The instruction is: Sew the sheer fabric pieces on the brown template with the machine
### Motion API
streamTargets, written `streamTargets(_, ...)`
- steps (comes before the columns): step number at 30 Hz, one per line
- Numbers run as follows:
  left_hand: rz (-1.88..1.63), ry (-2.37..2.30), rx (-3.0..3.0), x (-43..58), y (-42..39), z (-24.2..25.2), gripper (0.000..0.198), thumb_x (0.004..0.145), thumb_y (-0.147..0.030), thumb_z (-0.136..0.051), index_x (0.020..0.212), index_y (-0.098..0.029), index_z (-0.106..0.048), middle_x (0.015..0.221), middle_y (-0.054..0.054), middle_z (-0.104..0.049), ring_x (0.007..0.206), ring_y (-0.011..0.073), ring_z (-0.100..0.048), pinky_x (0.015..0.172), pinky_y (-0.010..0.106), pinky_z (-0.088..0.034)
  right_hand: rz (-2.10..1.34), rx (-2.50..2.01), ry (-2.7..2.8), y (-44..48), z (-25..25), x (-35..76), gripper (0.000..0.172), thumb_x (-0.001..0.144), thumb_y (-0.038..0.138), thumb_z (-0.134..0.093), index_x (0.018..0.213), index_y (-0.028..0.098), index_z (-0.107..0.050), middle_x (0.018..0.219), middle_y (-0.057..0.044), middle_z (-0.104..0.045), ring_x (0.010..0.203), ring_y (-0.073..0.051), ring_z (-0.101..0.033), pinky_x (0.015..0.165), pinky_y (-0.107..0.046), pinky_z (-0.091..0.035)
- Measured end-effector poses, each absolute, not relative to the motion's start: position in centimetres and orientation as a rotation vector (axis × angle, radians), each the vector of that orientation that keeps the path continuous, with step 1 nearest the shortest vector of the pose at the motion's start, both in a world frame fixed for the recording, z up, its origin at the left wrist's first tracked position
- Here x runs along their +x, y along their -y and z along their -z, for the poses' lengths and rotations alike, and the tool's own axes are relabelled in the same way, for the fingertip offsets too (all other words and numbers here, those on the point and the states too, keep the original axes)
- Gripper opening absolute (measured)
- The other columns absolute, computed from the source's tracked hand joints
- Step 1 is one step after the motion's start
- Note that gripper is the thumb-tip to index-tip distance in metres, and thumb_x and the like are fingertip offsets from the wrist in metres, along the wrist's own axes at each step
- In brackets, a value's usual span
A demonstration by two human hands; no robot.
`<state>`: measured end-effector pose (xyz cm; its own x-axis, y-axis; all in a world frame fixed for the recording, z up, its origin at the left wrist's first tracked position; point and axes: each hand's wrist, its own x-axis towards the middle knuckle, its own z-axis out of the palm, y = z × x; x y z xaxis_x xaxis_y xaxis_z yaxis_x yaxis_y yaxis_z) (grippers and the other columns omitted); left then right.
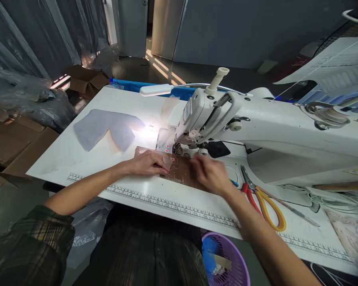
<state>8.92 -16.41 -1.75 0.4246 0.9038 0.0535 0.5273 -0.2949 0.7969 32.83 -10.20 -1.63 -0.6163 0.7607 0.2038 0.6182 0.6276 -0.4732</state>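
Note:
A white sewing machine stands over the table, its presser foot and needle area low above the bed. My left hand is left of the needle, fingers pinched at the edge of a thin, see-through piece. Under both hands lies a brown, shiny, scratched strip; whether it is a bed cover or loose material is unclear. My right hand is over the strip's right end, just right of the needle. Its fingers are curled but smeared by motion, hiding anything between them.
Grey-blue cut fabric lies at left on the white table. Red-handled pliers or scissors, yellow-handled scissors and tweezers lie at right. A lit lamp hangs beyond. Below stands a purple basket.

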Motion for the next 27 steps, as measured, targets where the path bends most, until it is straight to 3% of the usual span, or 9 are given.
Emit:
streamTargets(3, -0.600, -1.158, 2.057, 9.4, 16.4, 1.6, 0.011, 0.087, -0.026, -0.067, 0.088, -0.022, -0.077, 0.078, 0.002, -0.069, 0.074, 0.0133, -0.063, 0.074, 0.030, -0.053, -0.278, -1.284, 2.430, 9.6, 1.4, 35.6, 0.024, 0.093, 0.044, -0.037, 0.086, 0.022, -0.046, 0.055, -0.001, -0.052, 0.045, -0.018, -0.046, 0.050, -0.029, -0.026)
streamTargets(8, -0.722, -1.191, 2.400, 9.5, 18.0, -0.7, 0.014, 0.090, -0.025, -0.065, 0.101, -0.019, -0.071, 0.110, 0.009, -0.065, 0.101, 0.0198, -0.061, 0.082, 0.033, -0.053, -0.567, -1.111, 2.464, 12.2, 1.0, 35.5, 0.033, 0.092, 0.052, -0.046, 0.102, 0.020, -0.050, 0.065, 0.000, -0.058, 0.048, -0.015, -0.052, 0.051, -0.027, -0.035)
streamTargets(11, -0.632, -1.223, 2.493, 9.5, 20.1, -1.5, 0.019, 0.094, -0.031, -0.059, 0.098, -0.014, -0.066, 0.094, 0.007, -0.066, 0.086, 0.0176, -0.062, 0.073, 0.030, -0.052, -0.580, -1.049, 2.608, 13.0, 0.7, 34.5, 0.048, 0.083, 0.053, -0.061, 0.117, 0.019, -0.054, 0.063, 0.002, -0.059, 0.050, -0.016, -0.053, 0.050, -0.026, -0.033)
streamTargets(13, -0.475, -1.315, 2.519, 9.5, 21.1, -0.9, 0.028, 0.092, -0.040, -0.062, 0.097, -0.012, -0.062, 0.090, 0.007, -0.066, 0.080, 0.0190, -0.061, 0.065, 0.029, -0.049, -0.491, -1.072, 2.713, 12.8, 0.7, 34.3, 0.042, 0.081, 0.048, -0.065, 0.113, 0.021, -0.062, 0.061, 0.001, -0.061, 0.051, -0.017, -0.054, 0.049, -0.027, -0.030)
streamTargets(16, -0.370, -1.586, 2.437, 9.4, 21.5, 0.9, 0.030, 0.090, -0.041, -0.064, 0.099, -0.013, -0.058, 0.090, 0.007, -0.064, 0.078, 0.0203, -0.061, 0.061, 0.029, -0.046, -0.401, -1.094, 2.801, 12.3, 0.5, 34.6, 0.017, 0.086, 0.035, -0.059, 0.092, 0.024, -0.071, 0.061, -0.003, -0.063, 0.052, -0.018, -0.054, 0.049, -0.028, -0.027)
streamTargets(19, -0.397, -1.636, 2.313, 9.1, 20.5, 1.8, 0.017, 0.094, -0.032, -0.058, 0.094, -0.015, -0.057, 0.083, 0.003, -0.064, 0.075, 0.0180, -0.061, 0.063, 0.027, -0.043, -0.655, -0.892, 2.786, 12.8, -0.1, 34.4, 0.024, 0.091, 0.031, -0.052, 0.084, 0.024, -0.073, 0.072, -0.005, -0.065, 0.064, -0.019, -0.059, 0.057, -0.029, -0.039)
streamTargets(21, -0.398, -1.635, 2.276, 9.1, 19.7, 1.6, 0.015, 0.096, -0.029, -0.054, 0.090, -0.015, -0.057, 0.081, 0.003, -0.064, 0.076, 0.0180, -0.061, 0.063, 0.026, -0.042, -0.873, -0.706, 2.682, 13.8, -0.6, 33.5, 0.026, 0.093, 0.036, -0.052, 0.083, 0.023, -0.072, 0.091, -0.009, -0.064, 0.081, -0.020, -0.062, 0.072, -0.031, -0.048)
streamTargets(24, -0.338, -1.620, 2.271, 9.3, 18.8, 0.8, 0.018, 0.097, -0.025, -0.047, 0.088, -0.015, -0.058, 0.079, 0.004, -0.065, 0.072, 0.0177, -0.060, 0.059, 0.026, -0.039, -1.114, -0.467, 2.498, 15.5, -0.8, 31.3, 0.028, 0.094, 0.038, -0.052, 0.082, 0.020, -0.071, 0.116, -0.012, -0.057, 0.097, -0.019, -0.060, 0.090, -0.034, -0.049)
streamTargets(27, -0.312, -1.589, 2.355, 9.2, 19.0, 0.3, 0.015, 0.092, -0.018, -0.047, 0.084, -0.015, -0.059, 0.078, 0.003, -0.064, 0.066, 0.0154, -0.057, 0.053, 0.024, -0.033, -1.224, -0.398, 2.442, 15.5, 0.1, 29.7, 0.032, 0.096, 0.038, -0.046, 0.083, 0.020, -0.068, 0.102, -0.009, -0.062, 0.086, -0.017, -0.059, 0.083, -0.033, -0.050)
